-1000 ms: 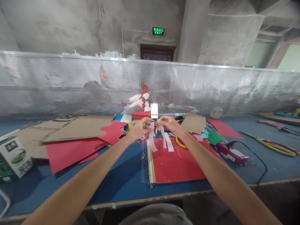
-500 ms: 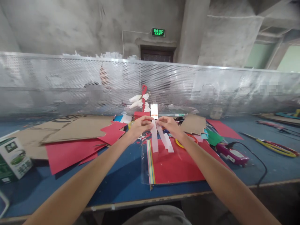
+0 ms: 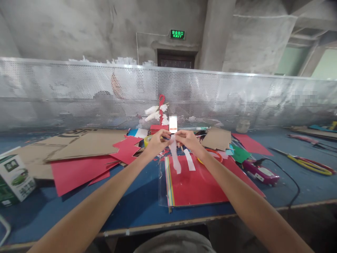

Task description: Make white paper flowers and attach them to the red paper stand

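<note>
My left hand and my right hand meet at arm's length over the blue table, fingers pinched together on the top ends of white paper strips. One strip hangs down between the hands; another white strip lies or hangs just to its right. Below them is a clear sleeve with a stack of coloured paper, red sheet on top. Behind the hands stands a red model with white paper tufts and a small white card.
Red paper sheets and brown cardboard lie at left, with a green-and-white box at the far left. A purple glue gun with black cord lies at right, yellow-handled scissors beyond. A perforated metal screen backs the table.
My hands have drawn closer together, gathering the strips that were spread apart into one bunch at the pinch. The view has barely shifted.
</note>
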A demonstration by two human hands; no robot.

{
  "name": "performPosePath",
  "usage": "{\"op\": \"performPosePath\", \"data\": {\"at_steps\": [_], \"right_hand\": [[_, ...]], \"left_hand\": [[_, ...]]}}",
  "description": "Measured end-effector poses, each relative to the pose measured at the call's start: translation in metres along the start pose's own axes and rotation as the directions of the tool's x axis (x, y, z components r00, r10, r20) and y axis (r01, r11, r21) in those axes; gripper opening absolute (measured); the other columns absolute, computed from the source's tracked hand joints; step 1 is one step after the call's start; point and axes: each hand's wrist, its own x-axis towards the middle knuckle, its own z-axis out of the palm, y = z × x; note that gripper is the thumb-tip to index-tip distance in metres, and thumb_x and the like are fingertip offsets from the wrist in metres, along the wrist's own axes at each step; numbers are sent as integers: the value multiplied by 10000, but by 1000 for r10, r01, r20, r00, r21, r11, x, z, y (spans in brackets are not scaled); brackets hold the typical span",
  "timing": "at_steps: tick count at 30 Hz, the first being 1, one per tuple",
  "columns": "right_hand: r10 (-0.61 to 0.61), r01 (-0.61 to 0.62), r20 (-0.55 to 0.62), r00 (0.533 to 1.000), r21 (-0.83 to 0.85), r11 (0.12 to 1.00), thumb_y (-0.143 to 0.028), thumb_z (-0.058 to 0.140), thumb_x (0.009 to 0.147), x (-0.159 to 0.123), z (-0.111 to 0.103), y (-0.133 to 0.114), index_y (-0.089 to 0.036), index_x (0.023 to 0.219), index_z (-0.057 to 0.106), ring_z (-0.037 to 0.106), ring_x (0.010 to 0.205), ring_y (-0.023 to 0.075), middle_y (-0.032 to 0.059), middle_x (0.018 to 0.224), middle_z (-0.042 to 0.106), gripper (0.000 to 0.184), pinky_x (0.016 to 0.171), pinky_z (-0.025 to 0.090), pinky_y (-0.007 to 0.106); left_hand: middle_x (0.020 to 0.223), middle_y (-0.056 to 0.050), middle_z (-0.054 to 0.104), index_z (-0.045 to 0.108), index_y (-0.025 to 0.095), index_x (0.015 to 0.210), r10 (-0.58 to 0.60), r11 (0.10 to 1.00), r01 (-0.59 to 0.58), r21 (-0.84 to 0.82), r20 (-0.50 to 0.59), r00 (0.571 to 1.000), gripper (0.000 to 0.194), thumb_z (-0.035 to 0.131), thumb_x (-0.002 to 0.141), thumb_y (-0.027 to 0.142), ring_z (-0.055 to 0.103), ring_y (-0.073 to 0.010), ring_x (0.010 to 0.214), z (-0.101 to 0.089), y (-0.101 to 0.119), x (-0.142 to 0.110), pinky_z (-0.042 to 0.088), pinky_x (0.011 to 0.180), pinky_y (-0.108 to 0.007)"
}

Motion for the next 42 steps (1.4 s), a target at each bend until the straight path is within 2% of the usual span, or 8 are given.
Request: {"op": "performPosePath", "data": {"at_steps": [8,14,20,25,28,31,36,42], "right_hand": [[0,-1,25,1000,15,1000,-353,634,790,0,0,-1,-175,865,686,565,504,104,11,642,651,200,491,455,217],[6,-14,76,997,106,994,-400,616,819,-1,2,-7,-167,816,677,630,623,142,44,712,688,241,500,463,221],[19,-30,86,996,121,992,-391,623,826,-3,3,-10,-158,821,662,663,675,161,57,746,702,236,488,452,211],[61,-74,98,993,136,988,-389,589,859,-4,4,-14,-168,846,632,680,699,171,61,764,713,226,493,454,212],[46,-61,122,991,123,991,-423,619,841,-4,4,-15,-179,869,603,686,725,185,60,775,707,246,504,472,222],[22,-34,135,991,84,996,-444,679,793,-6,4,-15,-184,910,580,657,664,163,42,736,687,302,521,479,229],[29,-36,202,979,34,999,-440,742,722,-7,5,-13,-181,934,552,540,528,102,-7,673,646,384,511,414,216],[-4,17,308,951,-41,999,-446,745,689,-7,7,-6,-153,772,581,490,539,97,-19,624,577,347,517,360,221]], "left_hand": [[879,-25,622,608,165,955,42,999,-42,25,12,999,304,735,728,323,593,-105,662,0,1,1,496,617,-231],[901,-51,660,637,159,974,43,999,-44,3,28,999,290,722,736,303,624,-133,711,-3,2,1,513,660,-261],[897,-61,682,669,155,915,36,999,-37,19,26,999,236,703,755,326,640,-168,797,-3,8,0,530,713,-284],[896,-55,670,660,156,937,40,999,-40,2,5,999,255,705,741,313,631,-156,761,-4,-2,5,510,684,-270],[882,-52,671,653,160,956,51,999,-51,6,-5,999,283,716,727,314,621,-149,724,-4,-8,7,497,656,-264],[882,-56,682,653,163,959,47,999,-47,-6,-14,999,285,716,723,311,620,-148,710,-4,-8,8,495,651,-267],[853,-41,685,670,176,942,30,999,-32,-39,-33,999,252,700,724,300,635,-159,744,-3,-6,7,498,674,-266],[824,-36,689,680,174,924,43,999,-43,7,-73,996,196,651,772,294,639,-167,778,-4,-6,6,494,710,-271]]}}
